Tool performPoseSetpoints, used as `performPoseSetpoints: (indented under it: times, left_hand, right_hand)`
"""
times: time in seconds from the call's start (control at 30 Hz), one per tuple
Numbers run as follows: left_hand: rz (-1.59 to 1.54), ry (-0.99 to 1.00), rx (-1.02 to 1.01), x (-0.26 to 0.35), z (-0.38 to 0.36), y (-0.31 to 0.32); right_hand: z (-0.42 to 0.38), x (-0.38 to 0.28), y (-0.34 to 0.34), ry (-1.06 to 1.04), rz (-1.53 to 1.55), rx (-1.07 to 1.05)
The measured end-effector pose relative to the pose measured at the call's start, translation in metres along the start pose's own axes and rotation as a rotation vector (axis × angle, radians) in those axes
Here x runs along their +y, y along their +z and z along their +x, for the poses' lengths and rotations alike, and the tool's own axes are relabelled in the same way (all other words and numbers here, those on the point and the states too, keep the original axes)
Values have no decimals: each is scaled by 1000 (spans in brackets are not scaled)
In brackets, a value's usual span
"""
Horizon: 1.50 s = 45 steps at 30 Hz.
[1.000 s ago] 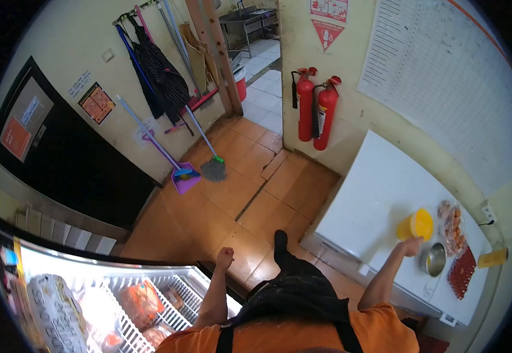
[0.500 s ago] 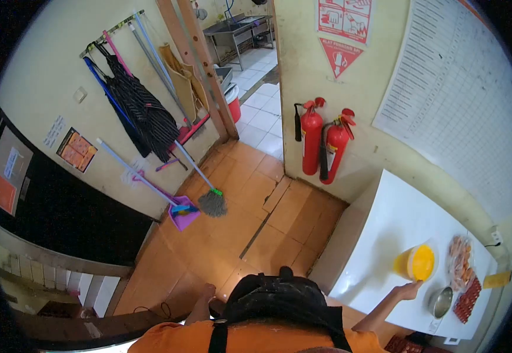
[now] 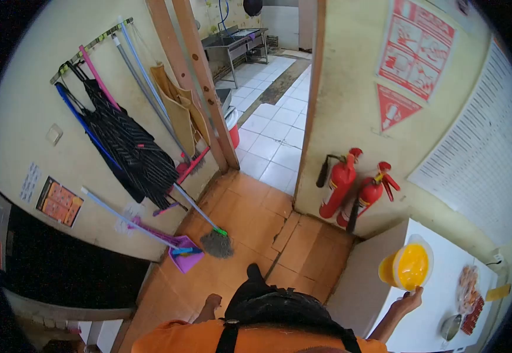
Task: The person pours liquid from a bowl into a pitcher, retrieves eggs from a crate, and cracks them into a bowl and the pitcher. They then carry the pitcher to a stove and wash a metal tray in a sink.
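Observation:
My right hand (image 3: 408, 302) is closed at the near side of a clear plastic jug (image 3: 389, 272) filled with bright yellow liquid (image 3: 414, 266). The jug is held up over the white counter, its open top facing me. My left hand (image 3: 213, 302) hangs low beside my body above the tiled floor; its fingers are too hidden to make out. On the counter (image 3: 379, 247), to the right of the jug, lie a metal bowl (image 3: 451, 327), a clear bag of eggs (image 3: 468, 285) and a red egg tray (image 3: 474, 316).
Ahead, a doorway opens onto a white-tiled room (image 3: 273, 132) with a steel sink (image 3: 232, 44). Two red fire extinguishers (image 3: 339, 187) hang right of it. A mop (image 3: 216, 242) and purple dustpan (image 3: 185, 259) stand at the left wall, below hanging aprons (image 3: 129, 138).
The jug has moved forward and left with my right hand, away from the bowl and eggs. My body has advanced toward the doorway, and one foot now shows in front.

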<state>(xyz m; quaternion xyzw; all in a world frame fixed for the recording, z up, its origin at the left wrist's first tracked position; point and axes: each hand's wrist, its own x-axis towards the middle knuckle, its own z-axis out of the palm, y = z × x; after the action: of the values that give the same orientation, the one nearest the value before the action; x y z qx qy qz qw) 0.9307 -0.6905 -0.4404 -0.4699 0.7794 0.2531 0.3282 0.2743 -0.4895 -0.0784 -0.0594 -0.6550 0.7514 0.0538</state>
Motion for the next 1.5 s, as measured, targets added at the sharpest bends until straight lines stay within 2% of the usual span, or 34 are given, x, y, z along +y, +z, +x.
performPoseSetpoints:
  times: [0.07,0.13,0.2,0.23,0.27,0.3,0.33,0.37,0.4,0.47,0.53,0.57,0.6,0.63,0.67,0.73,0.83,0.87,1.0,1.07,1.2,1.3,1.37,1.4,1.5]
  left_hand:
    - [-66,8,169,-31,15,-50]
    - [63,118,-25,-79,70,-76]
    - [99,123,144,-112,103,-117]
    - [-28,108,213,-121,108,-150]
    - [32,153,314,-137,124,-167]
    - [96,192,419,-154,142,-182]
    - [-380,78,447,-169,171,-189]
    - [378,248,481,-178,188,-216]
    - [-221,243,526,-184,203,-223]
    - [-803,177,494,-191,221,-248]
    - [-1706,-361,273,-174,221,-303]
    - [-1706,-375,279,-178,235,-306]
    - [-1430,-323,331,-188,255,-294]
    - [-1296,-307,352,-194,259,-294]
    - [-1161,-295,375,-199,262,-296]
    - [-1365,-402,291,-186,271,-314]
    - [-1474,-452,305,-177,296,-357]
    - [-1497,-455,321,-179,309,-373]
    - [-1605,-359,404,-206,411,-465]
    - [-1619,-253,431,-211,483,-540]
    - [-1430,-108,370,-170,601,-714]
    - [-999,68,111,-126,685,-847]
    - [-787,195,123,-120,784,-893]
    - [-775,213,125,-107,807,-930]
    - [-902,160,137,-49,860,-1055]
  right_hand:
    - [-44,-13,57,11,16,-40]
    - [-81,-26,106,90,17,-109]
    - [-119,-41,161,152,39,-189]
    - [-135,-37,190,126,111,-224]
    - [-125,-12,187,101,34,-390]
    - [-123,19,198,-123,-264,-305]
    - [-139,13,225,-71,-234,-318]
    - [-158,-5,263,30,-147,-336]
    - [-171,-13,296,105,-98,-350]
    - [-189,-13,356,197,-69,-393]
    - [-194,0,413,298,25,-535]
    - [-196,7,441,309,23,-542]
    - [-197,15,470,304,44,-647]
    - [-197,23,496,302,63,-751]
    - [-192,35,519,312,61,-769]
    - [-179,62,570,233,-42,-1000]
    - [-181,74,657,259,-152,-981]
    - [-185,66,688,284,-82,-1054]
    - [-177,103,782,278,-86,-1068]
    - [-173,103,830,247,-73,-1029]
    - [-154,129,907,248,-104,-974]
    - [-140,128,967,295,-96,-813]
    - [-127,120,1005,259,-6,-695]
    - [-119,114,1028,247,3,-680]
    - [-89,104,1094,269,56,-379]
